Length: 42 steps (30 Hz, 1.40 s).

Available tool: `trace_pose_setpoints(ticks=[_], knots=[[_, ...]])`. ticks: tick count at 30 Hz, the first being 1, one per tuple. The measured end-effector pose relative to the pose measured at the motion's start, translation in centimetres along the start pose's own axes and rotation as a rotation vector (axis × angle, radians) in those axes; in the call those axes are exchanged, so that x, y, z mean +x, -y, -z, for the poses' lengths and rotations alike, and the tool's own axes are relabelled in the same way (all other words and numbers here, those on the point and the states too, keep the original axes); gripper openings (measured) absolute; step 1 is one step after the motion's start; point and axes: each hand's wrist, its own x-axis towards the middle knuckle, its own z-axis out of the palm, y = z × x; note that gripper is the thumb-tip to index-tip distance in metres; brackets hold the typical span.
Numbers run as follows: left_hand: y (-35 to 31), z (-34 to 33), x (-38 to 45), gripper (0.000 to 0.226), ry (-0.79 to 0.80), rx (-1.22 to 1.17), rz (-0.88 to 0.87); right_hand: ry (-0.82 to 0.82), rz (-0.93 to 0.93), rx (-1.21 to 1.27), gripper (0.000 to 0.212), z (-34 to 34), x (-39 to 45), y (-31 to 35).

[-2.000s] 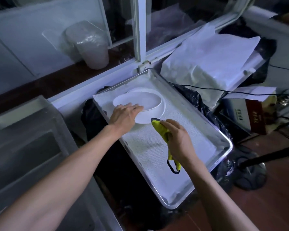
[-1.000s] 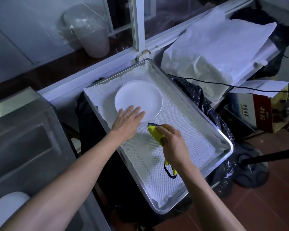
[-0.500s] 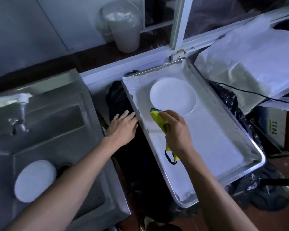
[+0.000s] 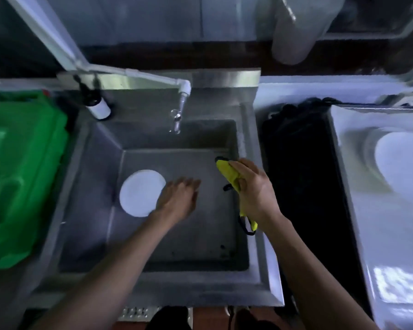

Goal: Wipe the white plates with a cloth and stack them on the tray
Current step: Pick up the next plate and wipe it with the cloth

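One white plate (image 4: 140, 193) lies at the sink's (image 4: 134, 265) left edge; my left hand (image 4: 178, 200) reaches over, fingers blurred, state unclear. My right hand (image 4: 254, 191) grips the cloth (image 4: 227, 173). Next, I lift the plate for wiping.

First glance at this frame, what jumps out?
The bright green crate at far left, then the white plate lying in the steel sink, with the left hand hovering beside it. The right hand grips a yellow cloth over the sink's right side.

A dishwashing corner of a kitchen: steel sink (image 4: 250, 129), tap (image 4: 180, 108), green crate (image 4: 22, 177), lined tray (image 4: 358, 210).
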Motion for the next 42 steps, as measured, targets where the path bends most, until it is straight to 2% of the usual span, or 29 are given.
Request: trace_pose_setpoints(ticks=[4, 8, 11, 13, 15, 22, 26, 29, 33, 36, 39, 42], knots=[[8.4, -1.6, -2.2, 0.037, 0.018, -0.037, 0.102, 0.094, 0.001, 0.002, 0.061, -6.8, 2.4, 4.7], [15.4, -3.5, -3.6, 0.042, 0.050, -0.089, 0.196, 0.152, 0.032, 0.024, 0.060, -12.4, 4.4, 8.0], [19.5, -5.3, -4.6, 0.044, 0.065, -0.171, 0.310, 0.189, 0.012, 0.051, 0.061, -16.1, 5.6, 9.2], [21.6, -6.9, -5.1, 0.044, 0.071, -0.218, 0.378, 0.230, 0.008, 0.042, 0.049, -18.4, 6.2, 9.3], [23.1, -8.6, -5.4, 0.044, 0.086, -0.269, 0.446, 0.280, 0.014, 0.026, 0.053, -20.4, 6.8, 8.8], [26.5, -14.1, -4.4, 0.044, 0.081, -0.481, 0.699, 0.438, 0.002, 0.107, 0.047, -26.1, 8.5, 5.6], [28.0, -16.5, -3.4, 0.046, 0.053, -0.578, 0.847, 0.481, -0.039, 0.151, 0.028, -29.1, 9.7, 3.9], [28.9, -18.3, -2.2, 0.039, 0.000, -0.642, 0.901, 0.508, -0.051, 0.198, 0.019, -30.9, 10.6, 3.1], [29.0, -21.0, -1.2, 0.040, -0.075, -0.731, 1.031, 0.509, -0.054, 0.210, 0.020, -32.8, 11.6, 2.0], [28.6, -22.2, -0.8, 0.035, -0.210, -0.743, 1.122, 0.505, -0.021, 0.200, 0.020, -33.6, 11.8, 1.2], [28.5, -22.9, -0.3, 0.034, -0.294, -0.734, 1.163, 0.513, 0.013, 0.184, 0.034, -33.9, 11.7, 0.9], [28.6, -23.5, 0.1, 0.021, -0.345, -0.766, 1.235, 0.540, 0.020, 0.193, 0.043, -34.1, 11.5, 0.5]])
